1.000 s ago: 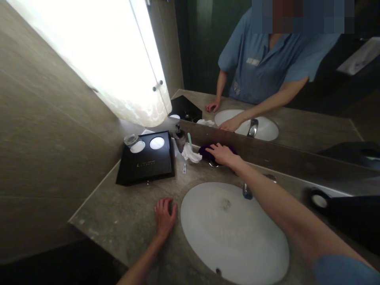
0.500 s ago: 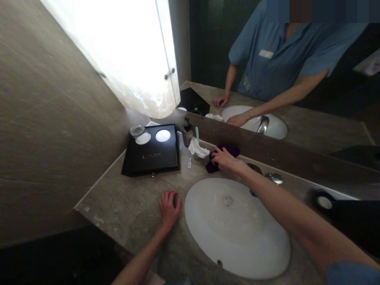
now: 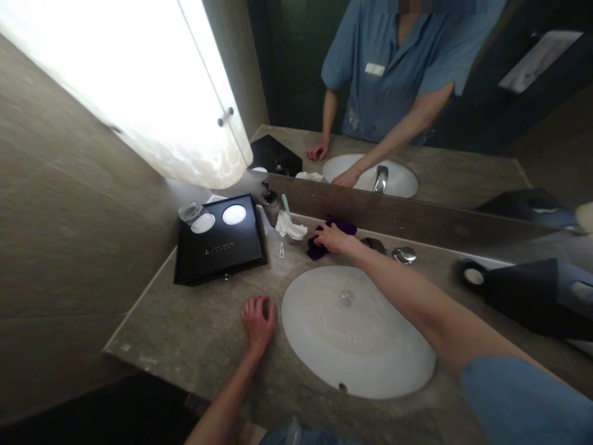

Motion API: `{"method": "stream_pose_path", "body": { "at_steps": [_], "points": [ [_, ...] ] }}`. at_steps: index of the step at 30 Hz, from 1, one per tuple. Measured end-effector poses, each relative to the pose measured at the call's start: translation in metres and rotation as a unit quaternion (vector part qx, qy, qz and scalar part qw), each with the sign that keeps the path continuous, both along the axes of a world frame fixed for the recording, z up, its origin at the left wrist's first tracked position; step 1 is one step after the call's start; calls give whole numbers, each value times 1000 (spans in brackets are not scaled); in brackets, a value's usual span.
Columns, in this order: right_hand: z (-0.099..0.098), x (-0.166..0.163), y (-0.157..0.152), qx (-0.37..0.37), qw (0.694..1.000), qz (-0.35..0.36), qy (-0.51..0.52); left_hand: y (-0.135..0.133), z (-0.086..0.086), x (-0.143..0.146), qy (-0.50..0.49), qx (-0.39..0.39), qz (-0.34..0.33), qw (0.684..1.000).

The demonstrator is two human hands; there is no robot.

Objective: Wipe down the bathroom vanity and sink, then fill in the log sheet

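Observation:
My right hand (image 3: 334,237) reaches across the white oval basin (image 3: 356,330) and is closed on a dark purple cloth (image 3: 319,247) lying on the stone counter behind it. My left hand (image 3: 257,322) rests flat on the counter (image 3: 194,327) just left of the basin, fingers spread and holding nothing. A crumpled white tissue (image 3: 290,227) lies just left of the cloth. A small tube (image 3: 281,250) lies in front of the tissue.
A black tray (image 3: 222,250) with two white lids and a glass stands at the back left. A dark soap dispenser (image 3: 270,204) and a teal toothbrush sit by the mirror. The chrome tap (image 3: 404,254) is behind the basin. A dark box (image 3: 528,295) is on the right.
My right hand has closed on the purple cloth and drawn it a little toward the basin. My left hand has stayed put. The camera has shifted.

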State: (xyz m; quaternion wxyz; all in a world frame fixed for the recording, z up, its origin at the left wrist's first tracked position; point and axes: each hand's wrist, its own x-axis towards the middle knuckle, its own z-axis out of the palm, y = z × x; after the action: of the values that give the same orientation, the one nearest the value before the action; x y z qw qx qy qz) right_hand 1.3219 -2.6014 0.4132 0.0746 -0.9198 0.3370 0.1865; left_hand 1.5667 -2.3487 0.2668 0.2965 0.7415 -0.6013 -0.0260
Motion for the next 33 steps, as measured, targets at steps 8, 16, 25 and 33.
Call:
{"method": "stream_pose_path", "body": {
  "at_steps": [8, 16, 25, 33],
  "points": [
    [90, -82, -14, -78, 985, -94, -126, -2, 0, 2, -14, 11, -1, 1000],
    [23, -226, 50, -101, 942, -298, -117, -4, -6, 3, -47, 17, -1, 999],
    [-83, -252, 112, -193, 895, -325, -237, -6, 0, 3, -72, 29, 6, 997],
    [-92, -301, 187, -159, 919, -306, -190, -5, -5, 4, -90, 24, 13, 996]
  ]
}}
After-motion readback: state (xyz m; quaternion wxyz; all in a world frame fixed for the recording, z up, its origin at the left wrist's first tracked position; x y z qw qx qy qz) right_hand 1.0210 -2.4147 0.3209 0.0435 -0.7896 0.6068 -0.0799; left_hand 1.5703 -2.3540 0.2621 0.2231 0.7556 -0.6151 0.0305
